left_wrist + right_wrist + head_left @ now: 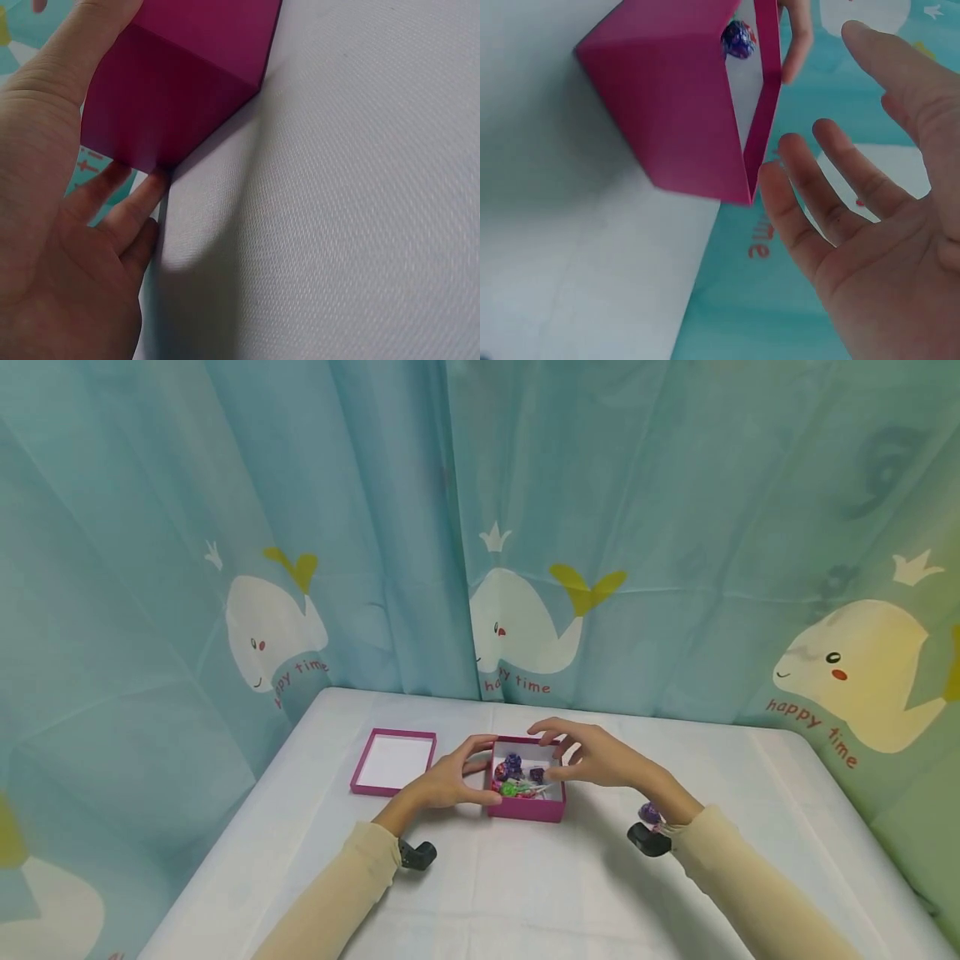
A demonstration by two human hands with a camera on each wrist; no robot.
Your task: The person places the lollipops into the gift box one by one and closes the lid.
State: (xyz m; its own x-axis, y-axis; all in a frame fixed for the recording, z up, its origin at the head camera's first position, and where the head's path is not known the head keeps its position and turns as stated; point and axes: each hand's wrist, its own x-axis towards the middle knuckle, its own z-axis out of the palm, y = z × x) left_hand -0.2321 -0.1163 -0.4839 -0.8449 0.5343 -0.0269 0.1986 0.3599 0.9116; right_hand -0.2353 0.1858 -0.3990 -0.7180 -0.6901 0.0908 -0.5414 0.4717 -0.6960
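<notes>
A magenta box [527, 810] stands without its lid on the table, several wrapped lollipops [513, 767] lying inside; some have dark purple wrappers, one is green. My left hand [448, 777] holds the box by its left side, thumb at the front corner and fingers toward the back. In the left wrist view, fingertips [156, 180] touch the box's lower edge. Over the right side of the box hovers my right hand [596, 757], fingers spread and loosely bent, nothing between them. The right wrist view shows this hand beside the box rim, with a blue-purple lollipop [739, 40] visible inside.
The matching box lid [393, 762] lies inside-up to the left of the box. Another purple lollipop [649, 813] is on the white tabletop [480, 893], by my right wrist. A blue whale-print curtain [390, 527] hangs behind the table.
</notes>
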